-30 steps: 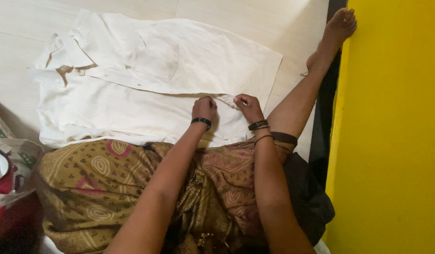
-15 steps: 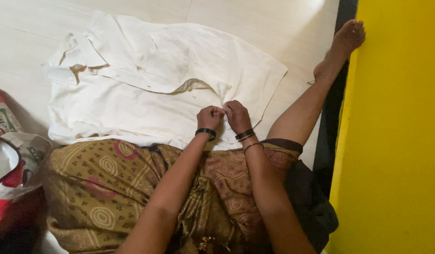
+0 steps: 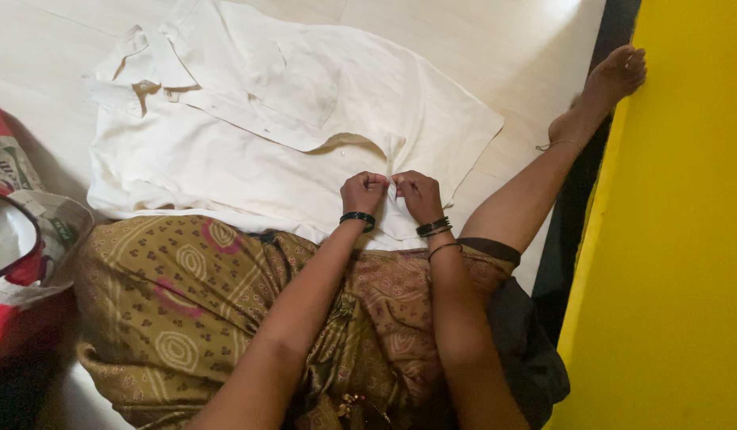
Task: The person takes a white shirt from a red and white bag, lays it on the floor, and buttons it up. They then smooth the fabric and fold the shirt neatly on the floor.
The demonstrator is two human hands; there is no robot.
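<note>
Cream shirt (image 3: 249, 135) lies spread flat on the pale floor (image 3: 464, 40), just beyond the patterned olive skirt (image 3: 185, 302). Left hand (image 3: 363, 193) and right hand (image 3: 418, 196) meet knuckle to knuckle at the front placket edge, fingers of both closed, pinching a small fold of cloth. Fabric looks light, soft, limp; likely creases readily, so best held at seams or hem. Floor smooth. Yellow wall (image 3: 679, 239) at right; printed bag (image 3: 26, 239) at left.
</note>
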